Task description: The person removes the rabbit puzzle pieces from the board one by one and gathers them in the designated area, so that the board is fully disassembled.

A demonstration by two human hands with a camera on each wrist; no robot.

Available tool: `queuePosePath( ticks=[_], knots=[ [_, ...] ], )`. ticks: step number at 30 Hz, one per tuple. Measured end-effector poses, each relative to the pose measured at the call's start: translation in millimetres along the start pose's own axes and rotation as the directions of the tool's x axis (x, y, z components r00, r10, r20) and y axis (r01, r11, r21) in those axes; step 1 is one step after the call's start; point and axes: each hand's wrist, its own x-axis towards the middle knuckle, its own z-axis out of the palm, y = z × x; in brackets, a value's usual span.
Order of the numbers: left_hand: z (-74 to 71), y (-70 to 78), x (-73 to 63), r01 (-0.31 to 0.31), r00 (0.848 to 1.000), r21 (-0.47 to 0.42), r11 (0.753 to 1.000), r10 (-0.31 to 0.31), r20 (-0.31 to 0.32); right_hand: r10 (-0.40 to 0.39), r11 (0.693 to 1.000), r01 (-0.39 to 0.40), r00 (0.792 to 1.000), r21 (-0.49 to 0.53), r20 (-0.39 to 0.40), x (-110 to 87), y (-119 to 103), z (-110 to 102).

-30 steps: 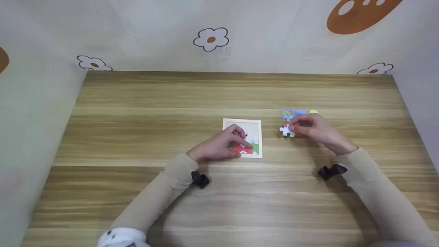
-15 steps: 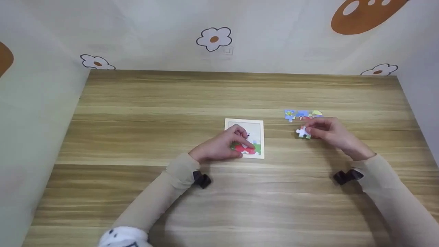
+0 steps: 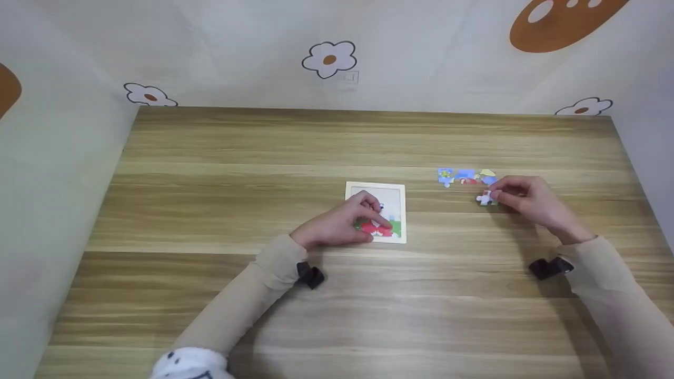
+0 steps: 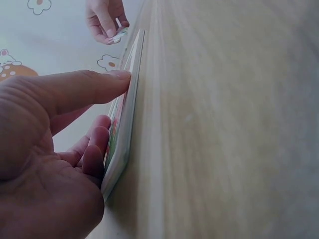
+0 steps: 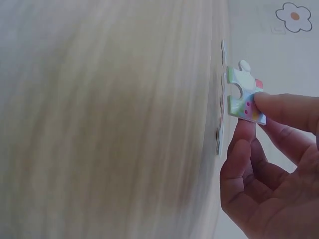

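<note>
Tray puzzle on a wood-grain worktop [image 3: 263, 152]; a square pale frame [image 3: 403, 210] lies near its middle, a little toward the right edge, with red and green pieces [image 3: 375, 229] along the near side and bare backing toward the far side. Right hand [image 3: 542, 208] pinches one puzzle piece [image 5: 246, 89] between thumb and fingers, lifted clear of the wood, between frame and right edge. Left hand [image 3: 339, 221] rests on the frame: thumb at its near rim, fingers over the picture, no loose piece seen in its grip. Step in hand, by my reading: a piece picked up, being oriented, not yet seated. Next move probably calls for carrying it leftward, matching knobs to a gap, pressing flat. Loose pieces [image 3: 465, 173] in a short row just beyond the held one, farside; exact count unclear. Likely obstacle: the left hand covers the frame's left part and hides slots there. Patterned wall [image 3: 237, 52] along the far edge; dark wrist unit [image 3: 550, 268] below the right wrist.
</note>
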Motion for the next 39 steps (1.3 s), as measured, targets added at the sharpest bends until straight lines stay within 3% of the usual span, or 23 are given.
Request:
queuePosePath(
  ticks=[10, 20, 26, 33, 39],
  knots=[
    [1.2, 0.7, 0.7, 0.005, 1.0, 0.004, 1.0, -0.005, 0.005, 0.077, 0.993, -0.075, 0.997, -0.092, 0.023, 7.6, 6, -11],
    [1.3, -0.1, 1.3, 0.002, 1.0, 0.012, 1.0, -0.002, 0.004, 0.006, 0.992, -0.01, 0.999, -0.125, -0.033, 12.0, 10, -11],
    [1.1, -0.5, 1.2, 0.003, 1.0, 0.014, 1.0, -0.003, 0.006, 0.042, 0.992, -0.044, 0.999, -0.116, -0.019, 10.4, 11, -12],
    [0.3, -1.3, 0.4, -0.047, 0.999, 0.016, 0.999, 0.047, -0.002, 0.066, 0.99, -0.067, 0.998, -0.127, -0.016, 9.7, 10, -10],
    [0.3, -0.1, -0.1, -0.037, 0.999, 0.012, 0.999, 0.037, 0.0, 0.061, 0.989, -0.063, 0.998, -0.131, -0.019, 10.5, 9, -8]
  ],
)
